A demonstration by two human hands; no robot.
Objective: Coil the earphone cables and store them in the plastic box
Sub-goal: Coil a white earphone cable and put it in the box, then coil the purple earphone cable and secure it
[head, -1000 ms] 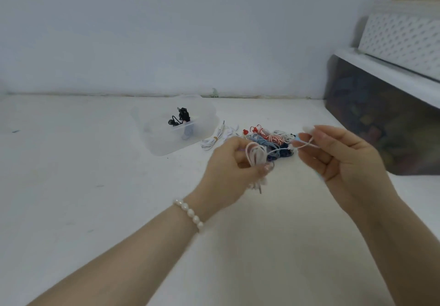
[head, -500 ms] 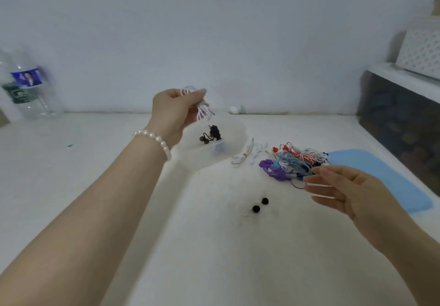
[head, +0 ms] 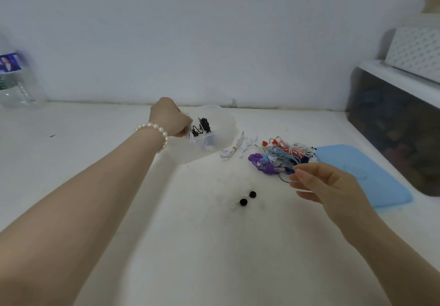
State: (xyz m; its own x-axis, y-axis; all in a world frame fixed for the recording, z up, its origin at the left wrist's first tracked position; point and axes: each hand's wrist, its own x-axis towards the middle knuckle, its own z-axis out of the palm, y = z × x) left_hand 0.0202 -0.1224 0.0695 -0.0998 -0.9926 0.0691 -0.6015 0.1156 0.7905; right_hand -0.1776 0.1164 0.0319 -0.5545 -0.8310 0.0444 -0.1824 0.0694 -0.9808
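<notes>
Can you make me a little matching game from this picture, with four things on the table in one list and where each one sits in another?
Things:
1. black earphones
2. water bottle
3. blue mat
4. two black beads

Places:
A. far left, against the wall
B. inside the plastic box
C. on the table in the middle, between the two arms
D. right of the heap of coloured cables

Pairs: 1-B, 2-A, 3-D, 4-C
</notes>
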